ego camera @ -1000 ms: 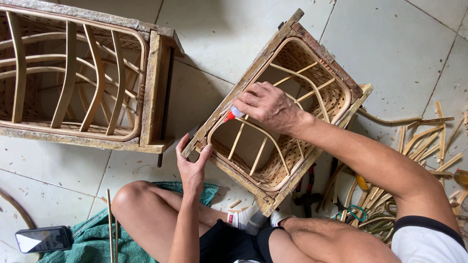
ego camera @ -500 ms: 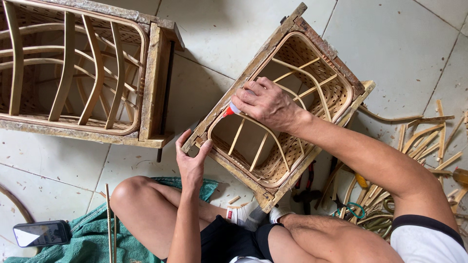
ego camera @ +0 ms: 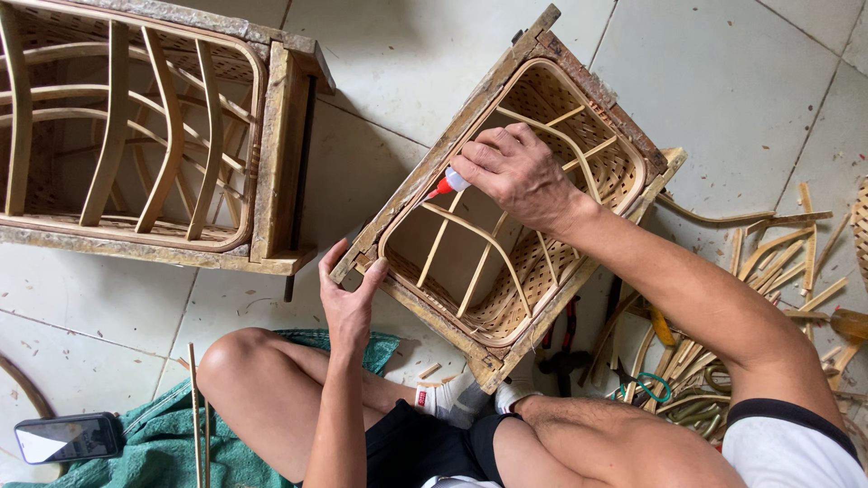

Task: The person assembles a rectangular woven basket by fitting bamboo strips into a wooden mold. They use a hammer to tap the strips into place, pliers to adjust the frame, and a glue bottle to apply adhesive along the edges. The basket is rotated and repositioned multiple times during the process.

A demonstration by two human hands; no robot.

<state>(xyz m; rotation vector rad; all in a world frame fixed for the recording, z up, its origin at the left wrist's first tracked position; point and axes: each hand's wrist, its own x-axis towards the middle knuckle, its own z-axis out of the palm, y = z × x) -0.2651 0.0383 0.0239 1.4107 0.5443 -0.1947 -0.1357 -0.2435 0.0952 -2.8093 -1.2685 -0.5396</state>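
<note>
Nearest me, bottom left, a phone (ego camera: 68, 438) lies on the tile beside a green cloth (ego camera: 163, 447), with two thin sticks (ego camera: 195, 416) lying across the cloth. My bent knee is just right of that.

Left hand (ego camera: 348, 303): fingers spread and pressed against the near-left corner of the wooden frame (ego camera: 425, 185), thumb on one side of the corner, the rest on the other. A loose bracing hold, not a closed fist.

The frame sits tilted on the floor in the middle of the view, its near corner close to my legs. A woven basket (ego camera: 529, 298) with curved ribs sits inside it.

Right hand (ego camera: 515, 172): reaches over the basket from the right, fingers curled tight around a small glue tube (ego camera: 449, 183). Its red tip points left at the inner edge of the frame's left rail. I can't tell if the tip touches the wood; most of the tube is hidden by the fingers.

Right side, near: loose cane strips (ego camera: 778, 262) scattered on the tile, pliers (ego camera: 565, 348) partly under the frame.

Far left: a second frame (ego camera: 280, 154) with a ribbed basket inside, well apart from the first.
</note>
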